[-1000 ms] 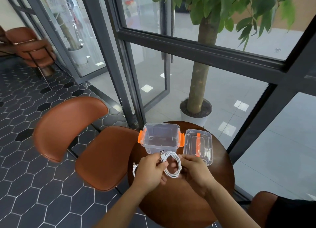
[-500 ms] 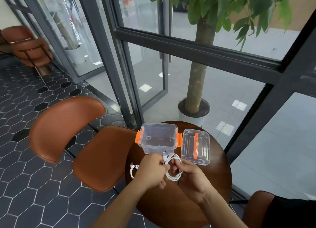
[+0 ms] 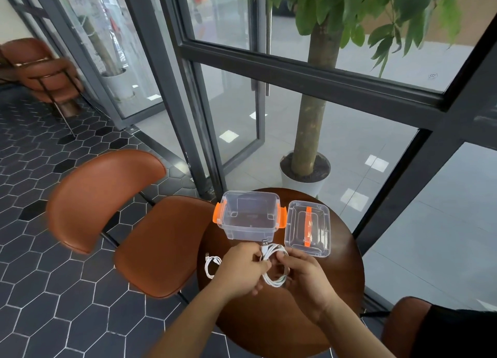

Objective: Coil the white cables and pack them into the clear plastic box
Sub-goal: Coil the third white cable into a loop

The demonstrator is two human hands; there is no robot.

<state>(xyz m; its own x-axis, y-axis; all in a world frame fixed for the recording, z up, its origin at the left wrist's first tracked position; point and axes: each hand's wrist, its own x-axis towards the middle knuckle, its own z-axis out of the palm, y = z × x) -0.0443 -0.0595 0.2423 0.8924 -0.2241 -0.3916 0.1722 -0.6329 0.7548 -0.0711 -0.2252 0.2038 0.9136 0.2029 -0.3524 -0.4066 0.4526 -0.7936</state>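
Two hands are closing in on one white cable [image 3: 274,282]. Since a second ago I am bringing my left hand [image 3: 242,269] and right hand [image 3: 304,274] closer together. The loop that was hanging wide between them is bunching into a tighter coil, its USB plug [image 3: 265,241] poking up toward the box. My left fingers are curling round the coil's left side and my right fingertips are pinching its top strands, so both hands are gripping it over the middle of the round table [image 3: 269,320].

The clear plastic box [image 3: 242,228] is standing open near the far edge, no cable in it yet, and its lid [image 3: 320,231] is lying just beside it toward the right edge. A second white cable [image 3: 210,266] is lying loosely looped at the left edge, untouched.

I am judging this coil nearly ready to go into the box, with the other one waiting.
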